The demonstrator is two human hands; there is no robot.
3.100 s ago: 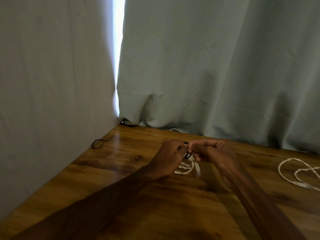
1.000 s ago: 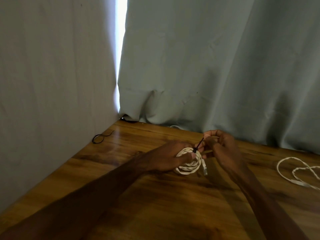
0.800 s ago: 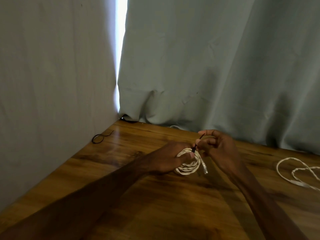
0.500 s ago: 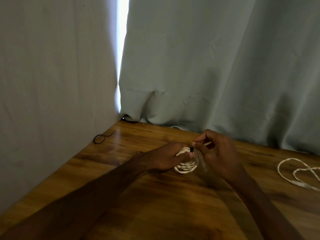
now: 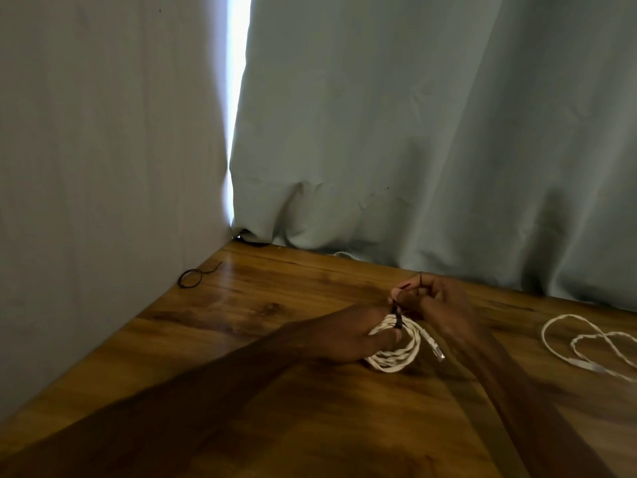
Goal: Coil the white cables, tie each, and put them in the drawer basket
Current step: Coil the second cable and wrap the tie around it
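While tying goes on, left to right:
Spare tie: black tie loop (image 5: 190, 278) lies near the curtain.
Left hand (image 5: 348, 334): closed on the coiled white cable (image 5: 396, 353), pinning it to the bench (image 5: 275, 391).
Right hand (image 5: 437, 301): pinches the black tie (image 5: 501, 319) around the coil.
Handling: light, springy; grip at the tie.
Loose white cable (image 5: 582, 343): far right, uncoiled.
Drawer basket: not visible.

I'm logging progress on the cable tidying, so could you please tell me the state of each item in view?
Coiled white cable: wound up, on the table, plug end free.
Black tie: wrapped around the coil.
Left hand: holding the coil.
Right hand: pinching the tie's end.
Second white cable: loose, uncoiled, untied.
Spare black tie: looped, unused, by the wall.
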